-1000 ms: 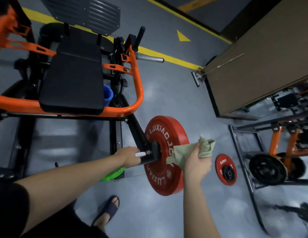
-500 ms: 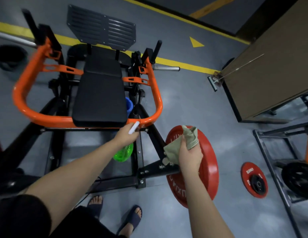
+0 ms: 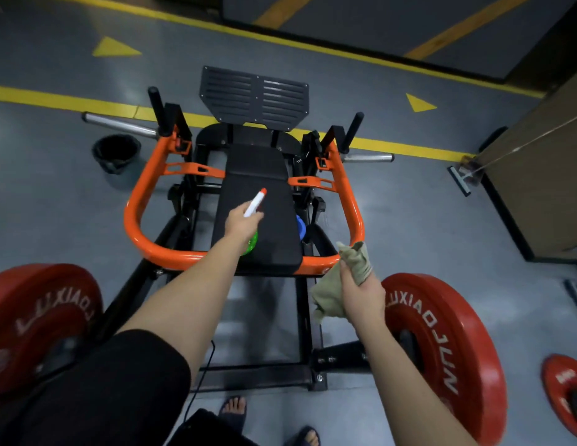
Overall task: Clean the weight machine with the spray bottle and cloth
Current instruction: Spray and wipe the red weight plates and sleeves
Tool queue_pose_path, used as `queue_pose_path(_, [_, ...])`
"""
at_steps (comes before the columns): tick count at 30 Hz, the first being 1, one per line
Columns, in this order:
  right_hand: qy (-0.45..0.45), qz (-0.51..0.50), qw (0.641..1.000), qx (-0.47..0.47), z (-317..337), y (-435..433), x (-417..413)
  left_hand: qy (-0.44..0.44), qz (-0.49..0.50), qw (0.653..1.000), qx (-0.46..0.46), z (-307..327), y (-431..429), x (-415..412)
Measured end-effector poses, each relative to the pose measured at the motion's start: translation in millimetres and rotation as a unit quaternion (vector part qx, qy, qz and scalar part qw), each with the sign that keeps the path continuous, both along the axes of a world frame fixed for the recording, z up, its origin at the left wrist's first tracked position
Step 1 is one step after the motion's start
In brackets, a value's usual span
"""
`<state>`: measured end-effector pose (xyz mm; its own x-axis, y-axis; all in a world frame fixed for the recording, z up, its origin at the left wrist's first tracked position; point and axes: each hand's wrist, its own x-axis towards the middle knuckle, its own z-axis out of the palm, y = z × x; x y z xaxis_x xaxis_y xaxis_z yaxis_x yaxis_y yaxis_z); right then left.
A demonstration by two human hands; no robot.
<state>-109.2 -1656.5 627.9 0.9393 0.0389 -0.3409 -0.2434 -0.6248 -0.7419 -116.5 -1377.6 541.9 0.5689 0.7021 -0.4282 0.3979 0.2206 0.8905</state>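
Left hand: the left hand (image 3: 240, 224) is reaching out over the seat pad, its grip curling round the neck of the spray bottle.
Spray bottle: the spray bottle (image 3: 254, 205) is pointing its white nozzle and orange tip away from the person, over the middle of the pad. Its green body is showing just below the hand.
Right hand: the right hand (image 3: 361, 296) is hovering near the front right corner of the orange frame, its grip bunching the cloth.
Cloth: the cloth (image 3: 354, 260), pale green, is sticking up above the fist and drooping down to its left.
Weight machine: the weight machine (image 3: 134, 217) is standing on the grey floor (image 3: 55, 204). Its orange frame is wrapping round the black seat pad (image 3: 268, 246), and a slotted footplate (image 3: 255, 98) is rising at the far end.
Plates: the right red plate (image 3: 441, 333) and the left red plate (image 3: 39, 317) are sitting on the near arms of the machine. A small plate (image 3: 561, 381) is lying on the floor at the right edge.
Bin: a black bin (image 3: 116, 152) is standing on the floor left of the machine.
Feet: two sandalled feet (image 3: 234, 410) are showing at the bottom edge.
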Motion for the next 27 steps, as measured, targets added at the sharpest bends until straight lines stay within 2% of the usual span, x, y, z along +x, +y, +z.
queue_pose_path(4, [0.000,0.025,1.000,-0.002,3,10,4,-0.004,-0.022,0.999,0.033,-12,29,-22])
queue_pose_path(10, [0.003,0.026,1.000,0.003,8,19,9,0.051,-0.115,0.982,0.142,-11,41,-37])
queue_pose_path(13, [0.041,0.011,0.998,0.054,10,29,2,0.064,-0.146,0.970,0.184,-17,29,-37])
queue_pose_path(15, [0.057,0.017,0.996,0.072,4,32,-2,0.068,-0.136,0.971,0.186,-18,24,-33])
queue_pose_path(19, [0.072,0.003,0.993,0.099,-1,26,-9,0.038,-0.116,0.987,0.102,-19,12,-38])
queue_pose_path(22, [0.083,-0.031,0.988,0.123,-1,11,-10,-0.006,-0.015,0.998,0.067,-16,-10,-45])
queue_pose_path(25, [0.083,-0.072,0.982,0.152,8,-8,-14,-0.021,0.067,0.981,0.182,-1,-44,-46])
queue_pose_path(27, [0.079,-0.099,0.976,0.178,14,-20,-14,-0.031,0.057,0.962,0.264,11,-69,-46])
